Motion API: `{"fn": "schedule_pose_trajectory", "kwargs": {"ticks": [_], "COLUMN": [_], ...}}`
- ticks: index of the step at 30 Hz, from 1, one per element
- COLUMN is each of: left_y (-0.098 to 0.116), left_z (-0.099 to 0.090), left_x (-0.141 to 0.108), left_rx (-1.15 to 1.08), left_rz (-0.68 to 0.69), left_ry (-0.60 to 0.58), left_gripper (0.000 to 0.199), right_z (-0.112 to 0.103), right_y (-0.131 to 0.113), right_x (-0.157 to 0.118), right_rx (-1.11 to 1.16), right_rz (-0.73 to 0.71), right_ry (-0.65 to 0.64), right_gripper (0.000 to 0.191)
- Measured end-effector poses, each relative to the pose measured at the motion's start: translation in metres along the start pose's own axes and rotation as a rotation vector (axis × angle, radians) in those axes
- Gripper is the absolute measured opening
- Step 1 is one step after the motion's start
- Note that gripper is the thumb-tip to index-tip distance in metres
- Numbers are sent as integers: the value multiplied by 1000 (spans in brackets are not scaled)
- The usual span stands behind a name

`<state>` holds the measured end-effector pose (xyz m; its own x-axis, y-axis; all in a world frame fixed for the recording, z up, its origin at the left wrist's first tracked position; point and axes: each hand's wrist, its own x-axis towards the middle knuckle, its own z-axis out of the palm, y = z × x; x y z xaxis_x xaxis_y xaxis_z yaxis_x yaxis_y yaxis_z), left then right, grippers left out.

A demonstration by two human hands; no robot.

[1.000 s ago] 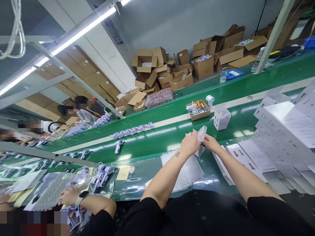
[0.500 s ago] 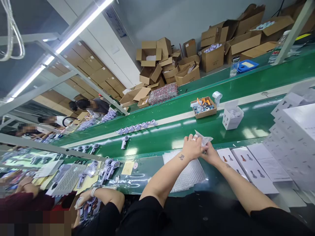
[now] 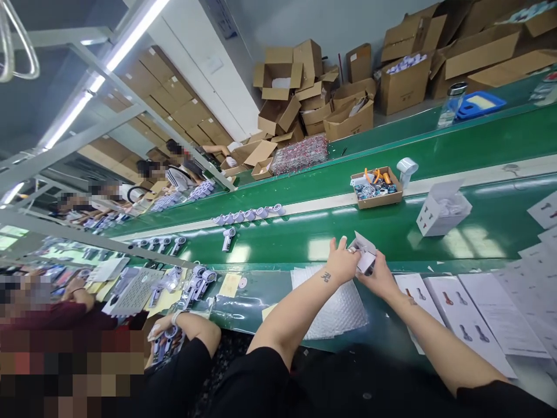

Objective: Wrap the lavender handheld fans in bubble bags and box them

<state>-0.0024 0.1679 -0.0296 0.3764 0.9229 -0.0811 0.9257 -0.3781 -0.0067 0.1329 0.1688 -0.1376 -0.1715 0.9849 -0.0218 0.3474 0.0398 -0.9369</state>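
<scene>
In front of me, a small white box with a raised flap is held between my two hands. My left hand grips its left side, fingers bent against it and a ring on one finger. From the right and below, my right hand is closed round the box. What lies inside is hard to make out. Below my hands a stack of bubble-wrap sheets lies on the green bench. To the right lie flat white cartons printed with pictures of small handheld fans.
Across the green belt stand an open white box, a carton of parts and a row of lilac fans. A co-worker's hand holds fans at lower left. Cardboard boxes are piled behind.
The view has shifted and turned slightly. My hands have tilted the white box, so its raised flap and opening show more clearly. Both hands keep hold of it.
</scene>
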Motion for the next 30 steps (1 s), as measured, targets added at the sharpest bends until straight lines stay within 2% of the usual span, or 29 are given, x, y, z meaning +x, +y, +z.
{"fn": "schedule_pose_trajectory", "kwargs": {"ticks": [4, 6, 9, 12, 15, 17, 20, 24, 27, 30], "left_y": [3, 6, 10, 10, 11, 14, 26, 49, 58, 57], "left_z": [1, 6, 9, -1, -11, -9, 10, 49, 73, 89], "left_x": [1, -1, -2, -6, -18, -32, -59, -94, -118, -138], "left_rx": [-68, -94, -117, -171, -422, -684, -1033, -1286, -1425, -1491], "left_rz": [-176, -162, -103, -100, -185, -288, -471, -659, -775, -862], "left_ry": [136, 147, 101, 204, 355, 375, 259, 68, 40, 50], "left_gripper": [26, 27, 33, 33, 24, 21, 21, 22, 21, 21], "right_z": [-11, -16, -27, -44, -63, -74, -79, -63, -50, -49], "right_y": [0, 0, -4, -8, -10, -10, -10, -8, -2, 5], "right_x": [7, 9, 14, 30, 64, 92, 132, 159, 162, 163], "right_rx": [-68, -75, -101, -140, -193, -193, -128, -66, -48, -37], "right_rz": [-13, -22, 2, -80, -197, -189, -120, -54, -27, -42], "right_ry": [-103, -116, -167, -182, -125, -134, -167, -140, -158, -187], "right_gripper": [86, 85, 77, 71, 75, 80, 84, 88, 87, 90]}}
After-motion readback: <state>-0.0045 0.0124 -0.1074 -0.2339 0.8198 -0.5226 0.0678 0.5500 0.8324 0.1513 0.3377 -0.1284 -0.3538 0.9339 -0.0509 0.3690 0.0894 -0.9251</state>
